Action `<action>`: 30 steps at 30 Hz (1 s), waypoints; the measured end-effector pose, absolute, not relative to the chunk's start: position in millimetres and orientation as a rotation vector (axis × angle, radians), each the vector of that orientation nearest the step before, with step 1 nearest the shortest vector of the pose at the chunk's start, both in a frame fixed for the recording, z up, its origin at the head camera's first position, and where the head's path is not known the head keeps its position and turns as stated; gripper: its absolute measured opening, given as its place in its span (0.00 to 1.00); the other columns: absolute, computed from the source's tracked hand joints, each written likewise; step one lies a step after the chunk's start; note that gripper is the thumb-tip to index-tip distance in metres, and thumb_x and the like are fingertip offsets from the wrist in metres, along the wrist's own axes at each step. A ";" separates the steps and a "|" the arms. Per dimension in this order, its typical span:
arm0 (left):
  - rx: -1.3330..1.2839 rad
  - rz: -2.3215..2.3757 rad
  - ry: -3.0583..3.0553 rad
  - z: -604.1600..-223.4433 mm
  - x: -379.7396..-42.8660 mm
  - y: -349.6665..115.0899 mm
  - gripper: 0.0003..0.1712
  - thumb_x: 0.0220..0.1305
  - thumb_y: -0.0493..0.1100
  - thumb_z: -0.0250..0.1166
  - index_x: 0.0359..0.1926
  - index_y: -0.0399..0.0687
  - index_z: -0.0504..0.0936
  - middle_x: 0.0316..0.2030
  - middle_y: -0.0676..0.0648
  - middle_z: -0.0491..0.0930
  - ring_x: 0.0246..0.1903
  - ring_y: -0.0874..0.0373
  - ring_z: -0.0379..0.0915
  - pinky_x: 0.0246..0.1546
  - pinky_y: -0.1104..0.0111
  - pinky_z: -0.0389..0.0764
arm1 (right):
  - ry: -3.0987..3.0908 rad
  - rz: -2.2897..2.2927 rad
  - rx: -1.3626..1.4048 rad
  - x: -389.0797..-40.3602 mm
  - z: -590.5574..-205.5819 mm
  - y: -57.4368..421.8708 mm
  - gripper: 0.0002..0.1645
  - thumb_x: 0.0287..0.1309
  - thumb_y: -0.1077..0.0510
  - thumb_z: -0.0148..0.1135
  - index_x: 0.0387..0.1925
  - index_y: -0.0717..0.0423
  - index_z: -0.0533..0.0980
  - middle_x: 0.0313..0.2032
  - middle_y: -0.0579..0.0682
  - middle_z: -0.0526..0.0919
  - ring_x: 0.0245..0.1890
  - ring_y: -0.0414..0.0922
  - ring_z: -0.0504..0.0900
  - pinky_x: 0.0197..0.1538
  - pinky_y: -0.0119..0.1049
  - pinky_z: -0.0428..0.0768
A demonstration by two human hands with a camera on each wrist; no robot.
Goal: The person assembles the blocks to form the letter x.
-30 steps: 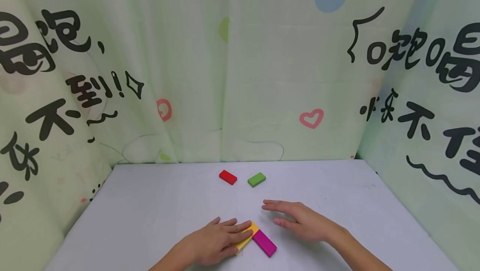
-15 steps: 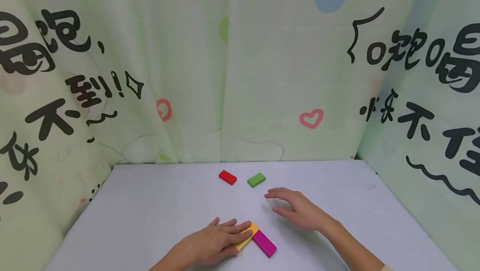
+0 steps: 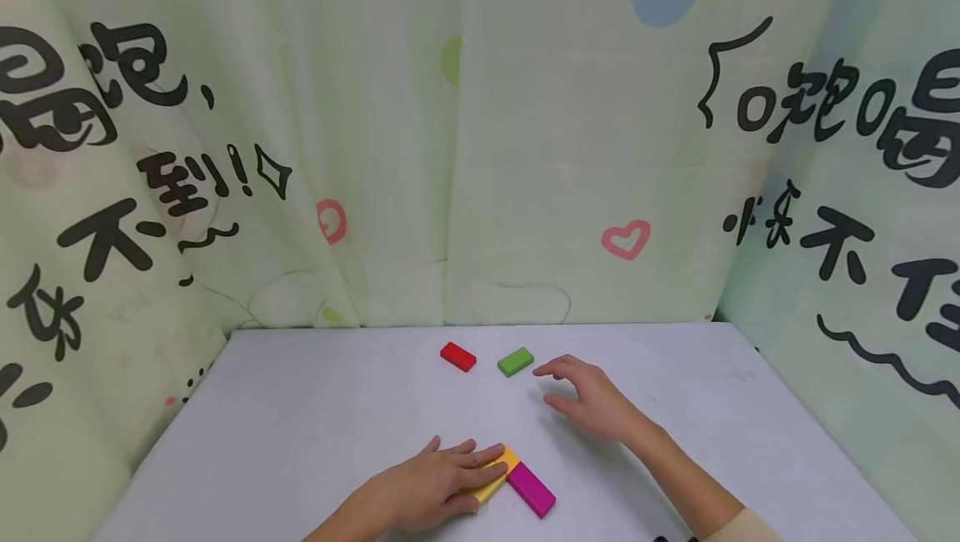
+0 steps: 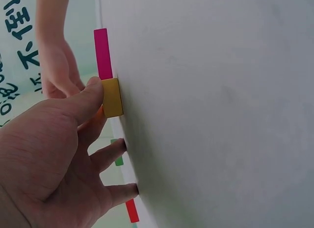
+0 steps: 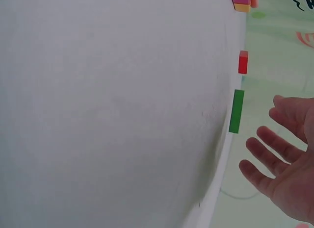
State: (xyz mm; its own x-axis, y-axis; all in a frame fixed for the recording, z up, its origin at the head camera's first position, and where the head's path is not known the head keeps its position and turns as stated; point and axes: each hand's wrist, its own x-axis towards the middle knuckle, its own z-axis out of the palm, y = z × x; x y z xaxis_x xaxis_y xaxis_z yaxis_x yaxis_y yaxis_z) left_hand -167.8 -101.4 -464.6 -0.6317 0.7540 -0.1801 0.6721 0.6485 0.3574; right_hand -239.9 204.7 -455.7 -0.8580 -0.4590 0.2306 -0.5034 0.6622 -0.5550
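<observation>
On the table, four blocks, one yellow under the left hand.

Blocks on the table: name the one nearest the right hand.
The green block, just off the right hand's fingers; the red block lies farther left, yellow block and magenta block nearer the person.

Soft even light; faint shadows on tabletop; wrist views dimmer.
</observation>
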 end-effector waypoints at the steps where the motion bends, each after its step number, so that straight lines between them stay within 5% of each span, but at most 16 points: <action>1: 1.141 0.369 2.558 -464.8 -167.7 -101.5 0.33 0.77 0.56 0.60 0.78 0.74 0.64 0.79 0.67 0.56 0.78 0.50 0.60 0.68 0.34 0.67 | -2.799 0.972 0.805 -241.3 -455.7 203.8 0.21 0.67 0.61 0.68 0.60 0.55 0.80 0.58 0.49 0.84 0.57 0.57 0.83 0.60 0.59 0.81; 30: 1.066 0.365 2.551 -461.0 -166.1 -97.4 0.33 0.75 0.54 0.62 0.77 0.75 0.66 0.79 0.68 0.58 0.78 0.52 0.60 0.68 0.33 0.67 | -2.838 0.919 0.780 -291.3 -457.6 187.3 0.22 0.61 0.66 0.71 0.58 0.58 0.82 0.55 0.55 0.85 0.54 0.57 0.84 0.59 0.55 0.82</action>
State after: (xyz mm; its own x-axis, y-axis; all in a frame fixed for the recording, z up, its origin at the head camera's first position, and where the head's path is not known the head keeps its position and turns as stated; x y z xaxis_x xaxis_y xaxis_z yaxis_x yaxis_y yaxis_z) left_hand -166.1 -97.4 -461.0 -0.6553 0.7229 -0.2190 0.6326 0.6837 0.3639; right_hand -291.3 187.3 -457.6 -0.8704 -0.4482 0.2038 -0.4826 0.6945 -0.5336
